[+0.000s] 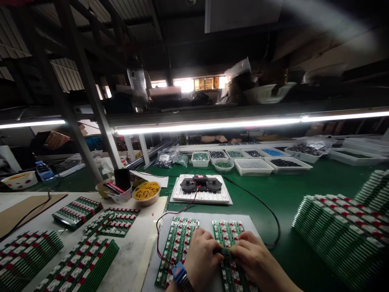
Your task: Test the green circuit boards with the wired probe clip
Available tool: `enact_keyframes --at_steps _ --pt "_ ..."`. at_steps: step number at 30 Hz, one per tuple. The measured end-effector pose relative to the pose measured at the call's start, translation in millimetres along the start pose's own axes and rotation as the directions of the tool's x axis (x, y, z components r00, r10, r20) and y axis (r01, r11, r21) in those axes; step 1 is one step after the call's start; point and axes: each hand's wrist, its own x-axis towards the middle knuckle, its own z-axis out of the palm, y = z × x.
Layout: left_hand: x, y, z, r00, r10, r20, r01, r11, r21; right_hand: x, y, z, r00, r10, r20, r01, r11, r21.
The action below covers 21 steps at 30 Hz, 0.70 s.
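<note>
My left hand [203,253] and my right hand [249,252] meet over a green circuit board panel [228,230] with white and red parts. Fingers of both are pinched around a small dark piece [225,252], too hidden to name. A second circuit board panel [180,236] lies to the left, partly behind my left hand. Both panels rest on a pale mat [209,219]. Around my left wrist is a blue strap [180,272], close to a red and black cable [157,233].
A black device on a white tray [176,195] stands behind the mat, with a black cable [275,215] curving right. Stacked boards [334,235] rise at right; more stacks [80,263] stand left. Rubber bands [146,190] fill a bowl. Parts bins [253,167] line the back. Beyond are another person's hands [223,139].
</note>
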Motion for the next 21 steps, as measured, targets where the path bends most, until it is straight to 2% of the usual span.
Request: enact_keyframes --at_steps 6,14,21 --pt "-0.6 0.5 0.4 0.999 -0.027 0.023 0.026 0.999 0.019 -2.2 -1.9 6.4 0.999 -0.035 -0.004 0.035 0.998 -0.061" --pt "-1.3 -0.3 2.9 0.998 -0.049 0.04 0.047 0.998 0.038 -2.0 1.7 4.4 0.997 -0.071 -0.002 0.07 0.993 -0.091" --pt "-3.7 3.6 2.6 0.994 -0.07 0.079 0.064 0.995 0.081 0.5 9.6 1.7 0.997 -0.076 0.031 0.077 0.997 -0.024"
